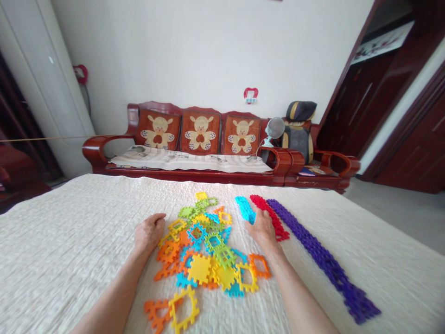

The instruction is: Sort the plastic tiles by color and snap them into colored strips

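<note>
Beside the left edge of a loose pile of plastic interlocking tiles [200,269], my left hand [149,232] rests on the cloth with its fingers curled; nothing shows in it. The pile mixes yellow, orange, green and light-blue pieces, some solid, some open frames, some triangular. My right hand [262,227] is at the near end of a short row of light-blue interlocking tiles [245,208], thumb on its left side and fingers on its right. Its fingertips are partly hidden. Right of this hand lies a row of red tiles [278,222], then a longer row of purple tiles [313,250].
A cream quilted cloth [86,241] covers the table. An orange triangular tile [158,315] and a yellow frame tile [184,311] lie near the front. Beyond the table stand a wooden sofa [93,148] with bear cushions, a small fan [276,128] and an armchair [351,164].
</note>
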The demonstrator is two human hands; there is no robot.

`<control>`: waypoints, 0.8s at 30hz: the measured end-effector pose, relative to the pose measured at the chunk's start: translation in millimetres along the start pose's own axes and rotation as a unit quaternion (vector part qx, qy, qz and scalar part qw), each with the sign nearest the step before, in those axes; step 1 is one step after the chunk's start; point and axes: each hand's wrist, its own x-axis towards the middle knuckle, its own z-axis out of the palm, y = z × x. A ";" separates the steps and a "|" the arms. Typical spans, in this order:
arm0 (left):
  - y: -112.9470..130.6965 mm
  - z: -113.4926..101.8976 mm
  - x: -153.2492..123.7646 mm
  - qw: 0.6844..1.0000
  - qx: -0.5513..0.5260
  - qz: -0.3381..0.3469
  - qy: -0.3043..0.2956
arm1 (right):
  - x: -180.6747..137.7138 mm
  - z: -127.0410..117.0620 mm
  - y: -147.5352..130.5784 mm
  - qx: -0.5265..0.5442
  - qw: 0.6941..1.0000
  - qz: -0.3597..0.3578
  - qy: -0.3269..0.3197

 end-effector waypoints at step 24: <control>1.2 0.2 -1.0 1.000 -0.024 0.011 0.013 | -13.5 -9.4 -37.1 0.199 0.932 -0.259 -0.156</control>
